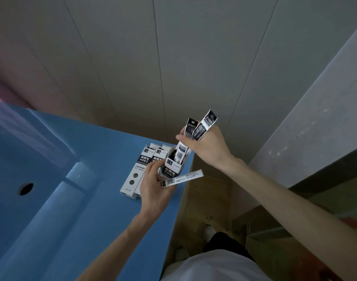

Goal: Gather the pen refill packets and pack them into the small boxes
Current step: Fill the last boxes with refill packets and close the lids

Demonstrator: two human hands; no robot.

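My left hand [155,191] grips a small open box [172,168], dark and white with printed lettering, near the blue table's right edge. The same hand pins a long white refill packet [183,178] with a barcode across its fingers. My right hand [204,142] is above the box and holds several black-and-white refill packets [195,129], whose lower ends reach into the box's open top. Two more small boxes [138,171] lie flat on the table just left of the held box.
The blue table [82,209] has a round hole [26,188] at the left and a raised step towards the back. Its right edge drops to a wooden floor [210,199]. A grey wall [305,138] stands on the right, panelled wall behind.
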